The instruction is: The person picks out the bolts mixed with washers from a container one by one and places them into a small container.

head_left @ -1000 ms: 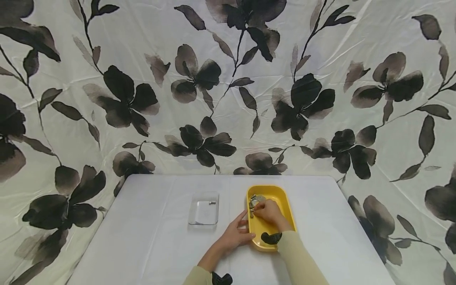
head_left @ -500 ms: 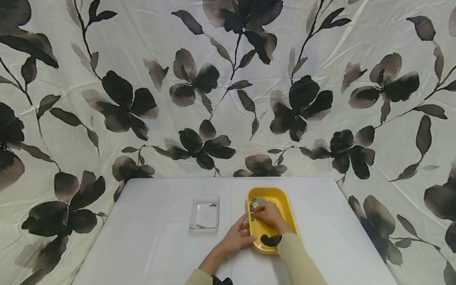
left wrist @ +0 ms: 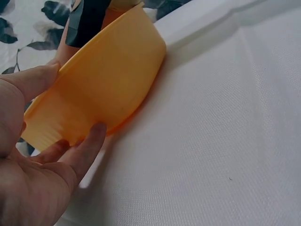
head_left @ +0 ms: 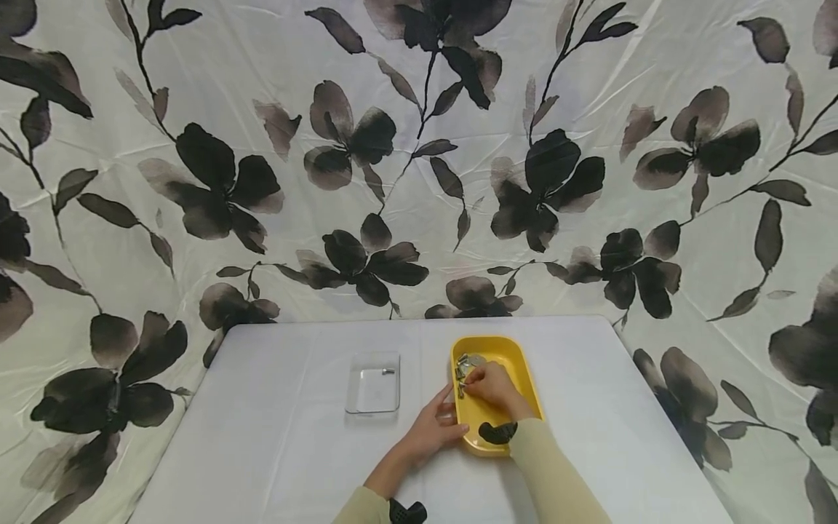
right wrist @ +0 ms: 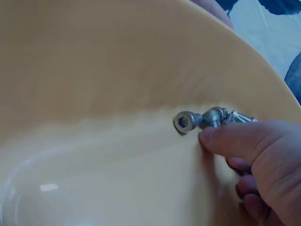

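A yellow tray (head_left: pixel 497 440) holds several silvery socket head bolts (right wrist: pixel 185 122) along its left inner wall, with flat round pieces (head_left: pixel 476 360) behind them. My left hand (head_left: pixel 428 429) grips the tray's left side. In the left wrist view its thumb lies on the rim while the fingers press the outer wall lower down. My right hand (head_left: pixel 494 387) reaches into the tray with bent fingers. Its thumb tip is right at the bolts in the right wrist view; the index fingertip is hidden, so I cannot tell whether a bolt is pinched.
A clear box (head_left: pixel 353 404) stands left of the tray with a small bolt (head_left: pixel 388 371) inside. Both containers are on a white table (head_left: pixel 275 444). A floral cloth (head_left: pixel 419 218) hangs behind the table's far edge. Black straps (head_left: pixel 497 433) circle the wrists.
The head view has shifted slightly. Both hands stay almost where they were, the left at the tray's side and the right among the bolts.
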Tool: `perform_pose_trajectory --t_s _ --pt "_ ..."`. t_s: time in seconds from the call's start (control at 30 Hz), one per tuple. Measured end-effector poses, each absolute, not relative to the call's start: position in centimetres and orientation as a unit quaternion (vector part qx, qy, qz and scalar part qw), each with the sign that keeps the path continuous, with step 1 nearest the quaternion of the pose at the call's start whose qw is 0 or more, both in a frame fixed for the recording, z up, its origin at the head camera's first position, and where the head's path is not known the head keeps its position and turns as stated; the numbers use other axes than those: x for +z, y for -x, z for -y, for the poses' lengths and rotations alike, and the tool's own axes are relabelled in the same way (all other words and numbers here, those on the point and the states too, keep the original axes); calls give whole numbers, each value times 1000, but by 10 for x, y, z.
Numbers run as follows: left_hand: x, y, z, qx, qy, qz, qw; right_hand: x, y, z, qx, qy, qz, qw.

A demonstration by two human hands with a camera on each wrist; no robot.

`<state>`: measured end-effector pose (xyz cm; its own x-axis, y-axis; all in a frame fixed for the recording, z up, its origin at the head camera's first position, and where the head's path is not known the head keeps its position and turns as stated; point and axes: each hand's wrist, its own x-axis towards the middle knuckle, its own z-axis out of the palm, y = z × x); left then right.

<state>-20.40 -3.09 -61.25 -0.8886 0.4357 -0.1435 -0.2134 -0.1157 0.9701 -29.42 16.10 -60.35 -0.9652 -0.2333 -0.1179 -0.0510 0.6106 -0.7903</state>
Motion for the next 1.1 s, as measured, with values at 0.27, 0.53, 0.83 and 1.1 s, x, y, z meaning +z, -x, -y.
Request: perform_pose_trajectory --t_s 0.27,0.53,0.83,1.1 --pt "-607 204 35 721 -86 -658 201 -593 300 -164 -413 111 -900 84" --pt "-568 212 60 693 -94 -692 178 -561 305 -164 -413 92 -904 65" --pt "-528 222 108 639 -108 -759 71 -530 308 -157 -409 142 -901 15" --pt "-497 216 149 574 -106 -812 14 -502 308 -144 -436 160 -886 14"
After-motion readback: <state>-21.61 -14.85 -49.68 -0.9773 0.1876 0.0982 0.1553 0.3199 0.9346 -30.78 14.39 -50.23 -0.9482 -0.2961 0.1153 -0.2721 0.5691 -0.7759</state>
